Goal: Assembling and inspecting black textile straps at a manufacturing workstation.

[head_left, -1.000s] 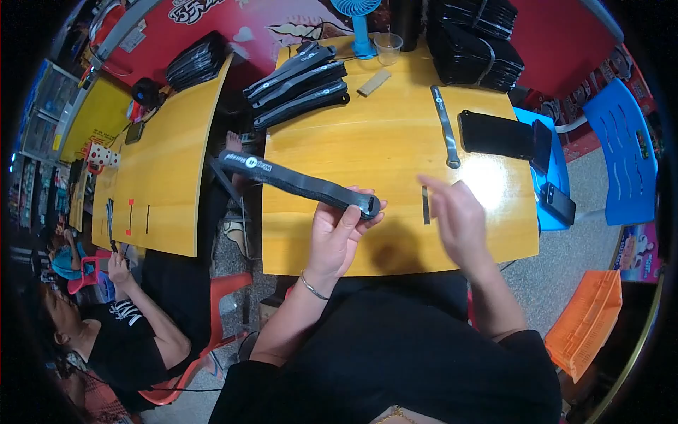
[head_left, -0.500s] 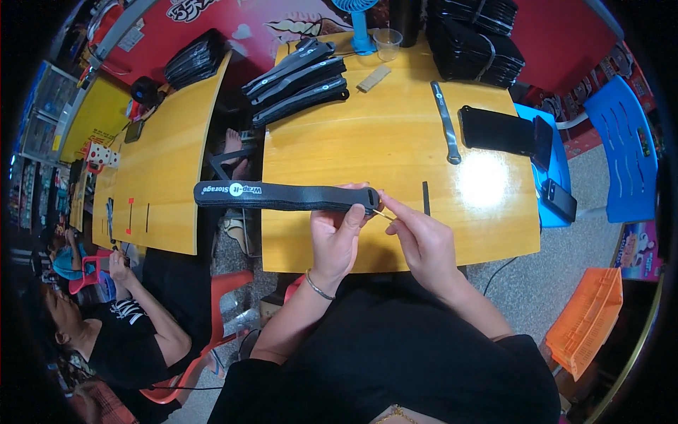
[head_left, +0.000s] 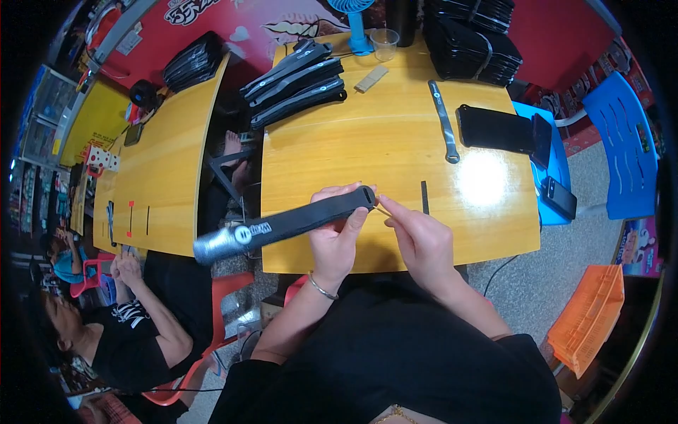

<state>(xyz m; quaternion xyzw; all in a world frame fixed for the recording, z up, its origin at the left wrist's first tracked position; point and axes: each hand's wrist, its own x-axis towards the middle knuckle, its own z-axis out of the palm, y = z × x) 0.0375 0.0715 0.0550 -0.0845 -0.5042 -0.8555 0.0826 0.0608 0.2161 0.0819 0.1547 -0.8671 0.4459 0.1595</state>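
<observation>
A bundle of black hook-and-loop straps (head_left: pixel 304 218) with a slotted end is gripped near that end in my left hand (head_left: pixel 334 242), thumb on its near side. Its other end reaches out to the left, tilted toward me, with a shine on the tip. My right hand (head_left: pixel 426 246) is closed in a pinch on a thin yellowish band (head_left: pixel 381 210), which runs to the slotted end; it looks like a rubber band. A short black strip (head_left: pixel 424 197) lies on the wooden table (head_left: pixel 367 152) just beyond my right hand.
Stacked strap bundles (head_left: pixel 296 88), a tan block (head_left: pixel 371 79), a blue fan (head_left: pixel 360 35) and a clear cup (head_left: pixel 384 44) occupy the far side. To the right are a single strap (head_left: pixel 444 124), a black tablet-like slab (head_left: pixel 496 129) and black packs (head_left: pixel 473 53). A person (head_left: pixel 134 325) sits at the left table.
The bundle's free end has swung down toward me and twisted, so it now slants. My right hand stays at the slotted end. The person on the left has brought their hands together.
</observation>
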